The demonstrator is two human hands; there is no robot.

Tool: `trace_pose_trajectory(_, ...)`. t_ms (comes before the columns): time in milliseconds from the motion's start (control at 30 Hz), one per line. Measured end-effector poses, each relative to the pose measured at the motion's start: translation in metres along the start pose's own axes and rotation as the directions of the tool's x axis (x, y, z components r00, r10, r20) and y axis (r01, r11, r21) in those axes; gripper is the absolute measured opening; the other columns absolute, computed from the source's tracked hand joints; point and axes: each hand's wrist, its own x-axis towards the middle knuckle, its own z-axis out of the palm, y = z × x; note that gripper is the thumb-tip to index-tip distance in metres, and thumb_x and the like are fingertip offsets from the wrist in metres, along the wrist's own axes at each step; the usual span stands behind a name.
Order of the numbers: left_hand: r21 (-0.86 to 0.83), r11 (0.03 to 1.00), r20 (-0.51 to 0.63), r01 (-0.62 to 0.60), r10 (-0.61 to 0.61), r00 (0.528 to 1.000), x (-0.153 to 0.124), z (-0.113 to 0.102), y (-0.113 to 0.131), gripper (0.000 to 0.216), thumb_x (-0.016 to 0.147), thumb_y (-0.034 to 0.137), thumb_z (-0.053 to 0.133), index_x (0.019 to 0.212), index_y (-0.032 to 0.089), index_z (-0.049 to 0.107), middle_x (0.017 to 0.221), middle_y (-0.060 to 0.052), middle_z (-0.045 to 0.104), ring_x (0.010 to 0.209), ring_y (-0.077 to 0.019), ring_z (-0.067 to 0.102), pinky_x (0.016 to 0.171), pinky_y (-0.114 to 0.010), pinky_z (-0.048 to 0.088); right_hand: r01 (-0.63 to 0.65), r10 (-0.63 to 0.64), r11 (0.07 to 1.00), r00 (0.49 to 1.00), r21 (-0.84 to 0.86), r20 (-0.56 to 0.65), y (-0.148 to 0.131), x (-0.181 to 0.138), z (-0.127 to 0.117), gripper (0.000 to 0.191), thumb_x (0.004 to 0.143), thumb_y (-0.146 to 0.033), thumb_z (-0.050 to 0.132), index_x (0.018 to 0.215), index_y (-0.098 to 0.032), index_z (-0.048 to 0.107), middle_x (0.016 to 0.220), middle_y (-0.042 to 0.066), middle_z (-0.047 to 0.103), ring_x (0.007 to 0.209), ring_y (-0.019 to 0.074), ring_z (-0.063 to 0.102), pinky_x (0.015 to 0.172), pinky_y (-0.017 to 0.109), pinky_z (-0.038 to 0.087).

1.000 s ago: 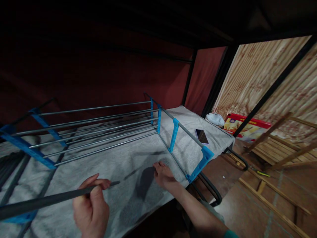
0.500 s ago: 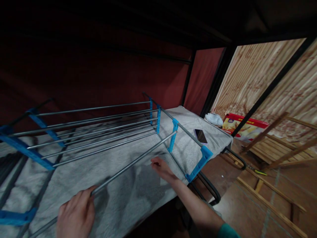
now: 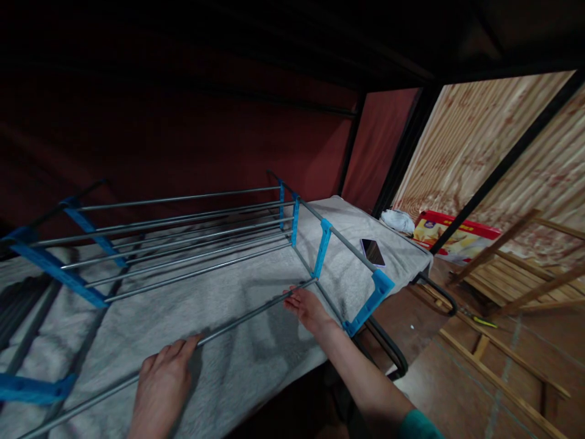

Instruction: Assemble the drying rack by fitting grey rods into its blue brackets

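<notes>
A rack of grey metal rods (image 3: 183,235) joined by blue plastic brackets (image 3: 321,247) lies on a grey cloth-covered bed (image 3: 237,366). A loose grey rod (image 3: 237,317) runs from the lower left up to the foot of the middle blue bracket. My left hand (image 3: 162,387) lies on this rod near its middle, fingers curled over it. My right hand (image 3: 306,306) touches the rod close to its far end, fingers partly bent beside the bracket.
A dark phone (image 3: 373,252) lies on the cloth past the rack. A white crumpled thing (image 3: 397,221) and a red box (image 3: 454,235) sit beyond the bed. Wooden slats (image 3: 516,280) and a black bed frame (image 3: 503,164) stand at the right.
The rod swung from pointing left in my raised left hand to lying across the bed. Its far end dropped from the bracket's upper part to its foot. My left hand lowered with it.
</notes>
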Motion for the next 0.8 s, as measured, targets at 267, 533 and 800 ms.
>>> trace_pose_trajectory(267, -0.124, 0.992, 0.064, 0.022, -0.014, 0.998, 0.005, 0.007, 0.002, 0.061, 0.086, 0.001, 0.028, 0.131, 0.016, 0.066, 0.124, -0.014, 0.072, 0.111, -0.0257, 0.068, 0.095, -0.040, 0.045, 0.014, -0.015, 1.000, 0.998, -0.009, -0.065, 0.000, 0.005, -0.010, 0.013, 0.083, -0.014, 0.068, 0.073, -0.018, 0.061, 0.073, 0.004, 0.071, 0.070, 0.0152, 0.069, 0.076, 0.030, 0.059)
trace_pose_trajectory(533, -0.138, 0.989, 0.167, 0.056, -0.033, 0.985, 0.002, 0.008, -0.004, 0.063, 0.086, 0.000, 0.025, 0.133, 0.016, 0.065, 0.132, -0.012, 0.069, 0.118, -0.0234, 0.066, 0.099, -0.039, 0.045, 0.063, -0.064, 0.998, 0.991, -0.015, -0.115, 0.000, 0.017, -0.021, 0.012, 0.082, -0.013, 0.065, 0.073, -0.019, 0.060, 0.073, 0.003, 0.071, 0.069, 0.0147, 0.070, 0.073, 0.028, 0.060)
trace_pose_trajectory(800, -0.206, 0.976, 0.193, 0.072, -0.032, 0.981, 0.004, 0.009, -0.017, 0.055, 0.091, 0.009, 0.028, 0.129, 0.019, 0.067, 0.130, -0.010, 0.070, 0.113, -0.0200, 0.069, 0.096, -0.032, 0.048, 0.090, -0.092, 0.996, 0.979, -0.022, -0.182, -0.003, 0.023, -0.026, 0.015, 0.082, -0.013, 0.066, 0.071, -0.020, 0.058, 0.069, 0.002, 0.071, 0.065, 0.0135, 0.069, 0.068, 0.026, 0.061)
